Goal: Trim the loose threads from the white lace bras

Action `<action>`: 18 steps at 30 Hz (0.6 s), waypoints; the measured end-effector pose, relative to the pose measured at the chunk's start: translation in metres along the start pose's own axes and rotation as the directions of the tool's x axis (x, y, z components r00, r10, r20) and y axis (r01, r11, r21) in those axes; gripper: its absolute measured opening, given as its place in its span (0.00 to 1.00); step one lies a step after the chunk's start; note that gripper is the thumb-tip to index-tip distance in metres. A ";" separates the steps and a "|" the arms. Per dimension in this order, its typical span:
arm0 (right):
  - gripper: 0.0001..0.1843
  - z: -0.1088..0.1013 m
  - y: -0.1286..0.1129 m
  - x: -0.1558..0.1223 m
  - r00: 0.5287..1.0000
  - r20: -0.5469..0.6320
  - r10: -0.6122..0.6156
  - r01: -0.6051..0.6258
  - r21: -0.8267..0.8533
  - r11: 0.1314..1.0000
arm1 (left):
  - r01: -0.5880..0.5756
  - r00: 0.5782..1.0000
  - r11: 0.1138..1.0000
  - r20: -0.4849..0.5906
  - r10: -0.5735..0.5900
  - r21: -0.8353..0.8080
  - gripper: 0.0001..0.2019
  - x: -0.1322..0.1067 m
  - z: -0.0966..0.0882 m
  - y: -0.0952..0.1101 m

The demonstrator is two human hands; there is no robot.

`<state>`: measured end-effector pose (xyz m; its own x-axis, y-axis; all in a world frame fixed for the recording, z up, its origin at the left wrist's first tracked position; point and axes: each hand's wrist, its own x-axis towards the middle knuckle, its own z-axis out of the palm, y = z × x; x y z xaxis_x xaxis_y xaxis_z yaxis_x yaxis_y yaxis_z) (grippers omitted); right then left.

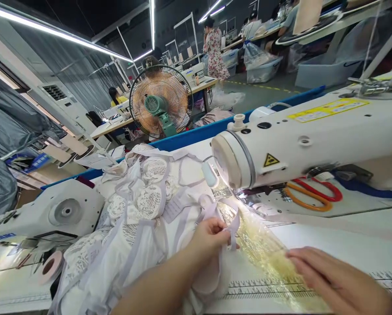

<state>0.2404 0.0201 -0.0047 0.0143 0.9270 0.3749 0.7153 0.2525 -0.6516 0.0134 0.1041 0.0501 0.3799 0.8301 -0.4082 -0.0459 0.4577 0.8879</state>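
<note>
White strap (232, 231) lies near the middle of the tabletop (346, 238), just in front of the needle end of the sewing machine (313, 135). We hold its end pinched between the thumb and fingers of our left hand (212, 238).

Starting at the near left, a roll of tape (51, 267) lies on its side beside a second machine (61, 214). Next comes the pile of white lace garments (140, 205), whose straps loop loosely over one another. Our left forearm crosses its near edge. Right of the pinched strap, a yellowish strip (264, 251) runs from under the machine head toward us, across the ruler markings (264, 288) printed on the tabletop. Our right hand (327, 275) lies open, fingers stretched flat, with the tips on the strip's right edge. Orange and red scissors (313, 194) rest under the machine arm.

To do this well, we judge that the strap end should be kept flat and untwisted, square to the strip. The right palm should hold the slippery strip down so it cannot creep. The loose loops from the pile could drag on the strap, so they are best kept clear to the left.

Of containers we see only those far off on the floor. A pale bin (264, 70) holds bundled clear plastic bags (253, 53), and a larger grey tub (327, 72) stands to its right. We cannot tell what the tub holds.
</note>
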 end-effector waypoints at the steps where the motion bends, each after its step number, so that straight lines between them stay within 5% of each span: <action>1: 0.16 0.010 -0.016 -0.001 0.997 0.068 -0.025 0.024 0.023 0.999 | 0.008 1.000 1.000 -0.008 -0.008 -0.004 0.18 0.000 0.000 0.000; 5: 0.16 0.035 -0.048 0.008 0.979 0.195 -0.056 0.043 0.069 0.997 | 0.007 1.000 1.000 -0.018 -0.007 -0.015 0.19 0.000 -0.001 -0.001; 18: 0.16 0.040 -0.048 0.009 0.984 0.153 -0.092 0.083 0.065 0.994 | 0.000 1.000 1.000 -0.011 0.000 0.021 0.19 -0.001 0.000 0.001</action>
<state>0.1782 0.0272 0.0038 -0.1591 0.9312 0.3279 0.6670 0.3463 -0.6598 0.0133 0.1035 0.0512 0.3692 0.8337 -0.4105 -0.0266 0.4511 0.8921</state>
